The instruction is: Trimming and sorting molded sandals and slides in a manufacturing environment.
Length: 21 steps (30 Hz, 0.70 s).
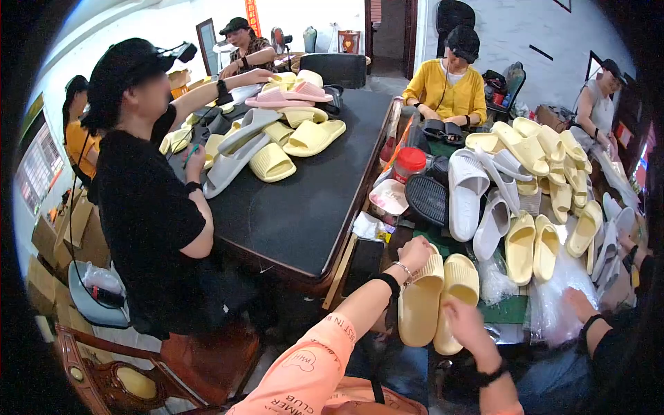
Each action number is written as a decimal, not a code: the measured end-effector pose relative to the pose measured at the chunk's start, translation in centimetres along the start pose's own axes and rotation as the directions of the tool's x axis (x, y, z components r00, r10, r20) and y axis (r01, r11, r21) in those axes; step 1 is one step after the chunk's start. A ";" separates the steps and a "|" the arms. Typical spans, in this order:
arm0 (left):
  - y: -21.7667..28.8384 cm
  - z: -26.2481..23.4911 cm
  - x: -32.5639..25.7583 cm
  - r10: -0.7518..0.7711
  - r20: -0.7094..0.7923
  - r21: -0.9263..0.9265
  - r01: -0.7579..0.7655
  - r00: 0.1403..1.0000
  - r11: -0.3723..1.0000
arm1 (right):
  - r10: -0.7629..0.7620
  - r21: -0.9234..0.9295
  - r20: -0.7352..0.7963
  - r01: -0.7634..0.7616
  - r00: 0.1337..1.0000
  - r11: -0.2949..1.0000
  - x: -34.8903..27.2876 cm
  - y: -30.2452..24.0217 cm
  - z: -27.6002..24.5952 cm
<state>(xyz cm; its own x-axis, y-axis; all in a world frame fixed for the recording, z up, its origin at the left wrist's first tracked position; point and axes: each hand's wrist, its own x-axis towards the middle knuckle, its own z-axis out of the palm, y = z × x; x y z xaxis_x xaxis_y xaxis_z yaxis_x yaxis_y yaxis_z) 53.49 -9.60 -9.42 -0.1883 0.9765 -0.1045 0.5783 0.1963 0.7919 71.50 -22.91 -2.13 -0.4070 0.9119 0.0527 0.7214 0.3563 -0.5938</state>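
A pair of pale yellow slippers hangs at the near edge of the green-topped table, side by side with toes pointing away from me. My left hand is closed at the strap end of the left slipper. Beside the right slipper, my right hand is at its lower outer edge, its fingers blurred by motion. Whether they grip the slipper, I cannot tell. Just beyond to the right lie another yellow slipper and its mate.
A heap of yellow slippers and grey slippers covers the table's far right. Nearby are a red-lidded jar, a black slipper and clear plastic bags. A co-worker's hand reaches in at right. Another person stands left.
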 end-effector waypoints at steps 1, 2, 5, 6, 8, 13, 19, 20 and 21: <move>0.0 -0.2 0.0 -0.031 -0.016 -0.039 0.030 0.999 0.999 | 0.183 -0.162 0.062 -0.171 0.981 0.972 -1.4 -0.3 -2.3; -0.2 -0.3 0.1 -0.040 0.003 -0.021 0.040 0.999 0.999 | 0.125 -0.251 -0.003 -0.121 0.992 0.960 -2.0 1.0 -3.3; 0.1 -0.6 -0.3 -0.034 0.012 0.003 0.034 0.999 0.999 | -0.152 -0.623 -0.151 0.025 0.977 0.782 -4.1 4.3 -7.3; 0.2 -0.6 -0.4 -0.035 0.010 0.003 0.035 0.999 0.999 | -0.154 -0.623 -0.150 0.028 0.977 0.782 -4.2 4.4 -7.7; 0.4 -0.5 -0.8 0.009 0.010 0.072 -0.010 1.000 0.997 | -0.395 -0.743 -0.287 0.057 0.873 0.666 -4.4 4.5 -8.2; 1.7 1.4 -0.1 0.211 -0.254 -0.124 -0.248 0.944 0.961 | -0.304 -0.451 -0.266 0.161 0.915 0.878 -4.5 0.7 -4.6; 2.0 2.1 0.3 0.677 -0.111 0.165 -0.658 0.728 0.734 | -0.391 -0.108 -0.135 0.379 0.910 0.919 -3.6 -0.8 1.1; 2.2 2.1 0.1 0.599 -0.043 0.136 -0.589 0.800 0.797 | -0.381 -0.098 -0.132 0.371 0.915 0.924 -3.6 -1.2 1.3; 2.0 2.1 0.0 0.512 0.027 0.131 -0.511 0.858 0.849 | -0.350 -0.099 -0.089 0.342 0.932 0.935 -3.8 -1.3 1.5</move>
<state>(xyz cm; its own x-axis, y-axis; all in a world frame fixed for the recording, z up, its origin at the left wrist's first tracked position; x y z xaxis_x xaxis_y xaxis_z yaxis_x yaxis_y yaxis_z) 56.35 -9.06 -9.09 0.1558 0.9411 0.2999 0.6918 -0.3207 0.6469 71.27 -27.11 -2.72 -0.5824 0.7436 0.3283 0.5909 0.6647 -0.4572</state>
